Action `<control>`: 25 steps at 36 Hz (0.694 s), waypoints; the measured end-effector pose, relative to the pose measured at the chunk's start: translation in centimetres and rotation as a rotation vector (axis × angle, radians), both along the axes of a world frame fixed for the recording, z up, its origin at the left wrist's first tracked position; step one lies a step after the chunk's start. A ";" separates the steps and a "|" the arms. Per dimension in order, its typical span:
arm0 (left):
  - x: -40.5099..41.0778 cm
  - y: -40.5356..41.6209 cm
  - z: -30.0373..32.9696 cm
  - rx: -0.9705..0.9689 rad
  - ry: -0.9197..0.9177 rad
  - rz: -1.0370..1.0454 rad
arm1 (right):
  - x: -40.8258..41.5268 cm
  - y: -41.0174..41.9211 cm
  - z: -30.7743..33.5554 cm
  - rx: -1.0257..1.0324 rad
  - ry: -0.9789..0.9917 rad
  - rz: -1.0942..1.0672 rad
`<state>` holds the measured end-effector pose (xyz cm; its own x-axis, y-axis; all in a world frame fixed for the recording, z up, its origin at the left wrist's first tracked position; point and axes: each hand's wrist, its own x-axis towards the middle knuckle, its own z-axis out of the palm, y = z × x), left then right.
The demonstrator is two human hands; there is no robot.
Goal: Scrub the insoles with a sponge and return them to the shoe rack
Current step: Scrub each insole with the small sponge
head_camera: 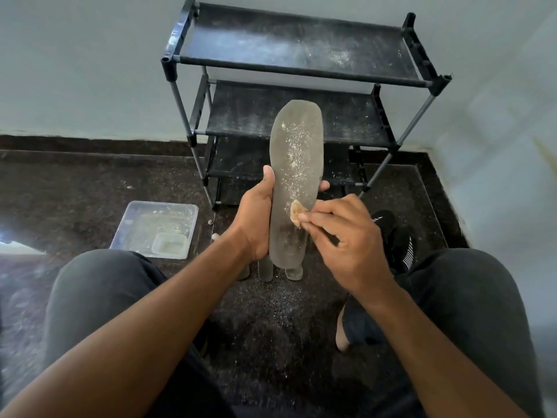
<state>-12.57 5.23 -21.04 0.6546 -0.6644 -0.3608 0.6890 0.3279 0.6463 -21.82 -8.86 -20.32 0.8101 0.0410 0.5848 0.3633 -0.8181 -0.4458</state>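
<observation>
left hand [256, 218] gripping insole [294, 176], right hand [346, 236] pinching sponge [297, 213]

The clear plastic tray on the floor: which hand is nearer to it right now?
Left. The left hand grips the insole just right of the tray; the right hand, pinching the sponge, sits beyond the insole, farther away.

Insole [294, 176]: matt grey, powder-speckled. Shoe rack [301, 46]: dusty black cloth shelves, metal tubes. Tray [156, 227]: clear plastic.

arms [168, 327]: bare, no sleeves | legs: dk grey trousers [99, 297] | wrists: no watch/rings
</observation>
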 end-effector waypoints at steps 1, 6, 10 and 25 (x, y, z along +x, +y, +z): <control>-0.3 -0.1 0.2 -0.004 -0.005 -0.004 | 0.2 -0.2 0.0 -0.018 -0.009 -0.010; -1.3 -0.3 0.8 -0.013 -0.007 0.010 | -0.2 0.9 -0.3 -0.054 0.018 0.057; -1.2 -0.2 1.2 -0.009 -0.035 0.056 | -1.6 0.5 -0.2 -0.079 0.050 0.169; -3.0 1.1 0.7 0.000 -0.048 0.164 | -0.6 -0.2 -1.1 -0.145 0.139 0.152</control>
